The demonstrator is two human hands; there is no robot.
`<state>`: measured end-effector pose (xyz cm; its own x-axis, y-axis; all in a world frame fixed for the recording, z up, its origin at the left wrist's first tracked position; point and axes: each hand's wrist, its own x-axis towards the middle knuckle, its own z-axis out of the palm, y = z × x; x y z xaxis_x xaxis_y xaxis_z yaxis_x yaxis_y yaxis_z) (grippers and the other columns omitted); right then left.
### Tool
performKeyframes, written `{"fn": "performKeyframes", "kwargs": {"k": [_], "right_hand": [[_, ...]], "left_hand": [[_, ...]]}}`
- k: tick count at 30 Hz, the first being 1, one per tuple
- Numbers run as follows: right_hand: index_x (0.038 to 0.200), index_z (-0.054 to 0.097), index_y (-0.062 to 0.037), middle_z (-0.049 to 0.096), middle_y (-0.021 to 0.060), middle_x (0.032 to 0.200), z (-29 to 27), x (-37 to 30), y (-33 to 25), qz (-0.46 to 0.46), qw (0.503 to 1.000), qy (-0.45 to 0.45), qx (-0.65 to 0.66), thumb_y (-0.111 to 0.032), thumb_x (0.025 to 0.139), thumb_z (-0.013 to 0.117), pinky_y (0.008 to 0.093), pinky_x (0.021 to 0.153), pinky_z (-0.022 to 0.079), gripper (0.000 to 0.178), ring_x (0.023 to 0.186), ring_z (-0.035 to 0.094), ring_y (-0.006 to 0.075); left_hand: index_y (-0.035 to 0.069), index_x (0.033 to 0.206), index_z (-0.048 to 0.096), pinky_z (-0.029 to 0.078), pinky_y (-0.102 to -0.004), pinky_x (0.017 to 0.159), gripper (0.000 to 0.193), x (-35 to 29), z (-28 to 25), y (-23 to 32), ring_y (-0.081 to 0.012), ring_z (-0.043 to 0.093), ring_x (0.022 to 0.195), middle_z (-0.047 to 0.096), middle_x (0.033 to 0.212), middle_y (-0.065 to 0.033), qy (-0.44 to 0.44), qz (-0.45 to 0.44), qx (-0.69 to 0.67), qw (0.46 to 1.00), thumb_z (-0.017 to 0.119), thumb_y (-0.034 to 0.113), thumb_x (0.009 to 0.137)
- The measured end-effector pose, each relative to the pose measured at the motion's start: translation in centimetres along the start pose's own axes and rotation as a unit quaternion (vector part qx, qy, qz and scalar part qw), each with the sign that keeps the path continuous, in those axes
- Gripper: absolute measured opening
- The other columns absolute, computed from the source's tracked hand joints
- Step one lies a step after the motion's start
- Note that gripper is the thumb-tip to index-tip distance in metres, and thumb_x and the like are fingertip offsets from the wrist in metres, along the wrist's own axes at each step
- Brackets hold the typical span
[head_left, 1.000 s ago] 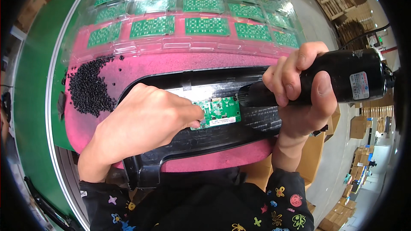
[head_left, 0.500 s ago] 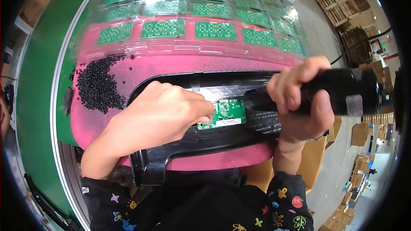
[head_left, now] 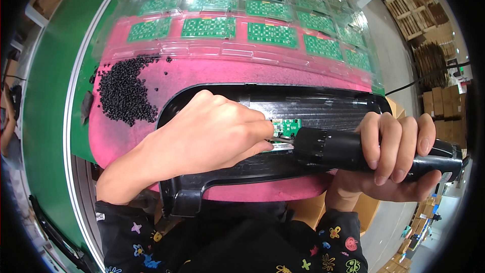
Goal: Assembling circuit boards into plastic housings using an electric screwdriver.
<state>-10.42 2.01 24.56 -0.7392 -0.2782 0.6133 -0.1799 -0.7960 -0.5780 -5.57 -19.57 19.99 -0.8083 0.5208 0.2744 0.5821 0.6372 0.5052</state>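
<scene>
My right hand [head_left: 396, 146] is wrapped round a black electric screwdriver [head_left: 328, 146], which lies nearly level and aims left. Its thin metal bit [head_left: 286, 141] reaches the fingertips of my left hand [head_left: 217, 126]. Those fingers are pinched together; whatever is between them is hidden. Beneath both hands a small green circuit board [head_left: 292, 125] with a white label sits inside a long black plastic housing [head_left: 237, 178]. My left hand and the screwdriver's nose cover much of the board.
A heap of small black screws [head_left: 124, 91] lies left on the pink mat [head_left: 212, 73]. Clear plastic trays [head_left: 222, 48] of green circuit boards [head_left: 208, 27] stretch along the far side. A black cable [head_left: 414, 82] runs at right, and cardboard boxes [head_left: 444, 106] stand beyond.
The screwdriver has swung lower with its nose now toward my left fingertips, and my right hand has moved right and down. My left hand has shifted slightly right, covering more board.
</scene>
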Motion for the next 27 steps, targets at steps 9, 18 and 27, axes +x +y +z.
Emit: {"fn": "performKeyframes", "kwargs": {"k": [9,18,27], "right_hand": [[0.096,0.044,-0.0096,0.057,-0.0016,0.066,-0.5,-0.2,0.6,-0.009,0.999,-0.043,-0.013,-0.033,0.087,0.066,0.0218,0.053,0.045,0.033,0.050,0.054,0.0068],[0.099,0.045,-0.0097,0.056,-0.0022,0.066,-0.5,-0.5,1.0,0.018,0.997,-0.027,-0.072,-0.037,0.088,0.066,0.0232,0.052,0.042,0.036,0.048,0.052,0.0069],[0.101,0.048,-0.0115,0.053,-0.0032,0.065,-0.2,-0.9,2.8,0.062,0.987,-0.054,-0.137,-0.045,0.088,0.065,0.0249,0.052,0.038,0.040,0.048,0.047,0.0076]], "left_hand": [[0.008,0.083,0.059,0.045,-0.0357,0.050,0.019,0.2,0.3,0.3,-0.0230,0.062,0.067,0.058,0.072,-0.0036,0.023,-0.002,0.030,0.999,0.074,0.019,0.079],[0.003,0.085,0.062,0.049,-0.0363,0.057,0.014,0.3,0.1,0.0,-0.0279,0.063,0.068,0.061,0.074,-0.0087,0.117,-0.012,-0.047,0.992,0.073,0.008,0.079],[-0.002,0.089,0.065,0.051,-0.0356,0.063,0.012,0.1,-0.4,-0.8,-0.0296,0.065,0.071,0.063,0.079,-0.0130,0.200,-0.071,-0.063,0.975,0.070,-0.002,0.078]]}}
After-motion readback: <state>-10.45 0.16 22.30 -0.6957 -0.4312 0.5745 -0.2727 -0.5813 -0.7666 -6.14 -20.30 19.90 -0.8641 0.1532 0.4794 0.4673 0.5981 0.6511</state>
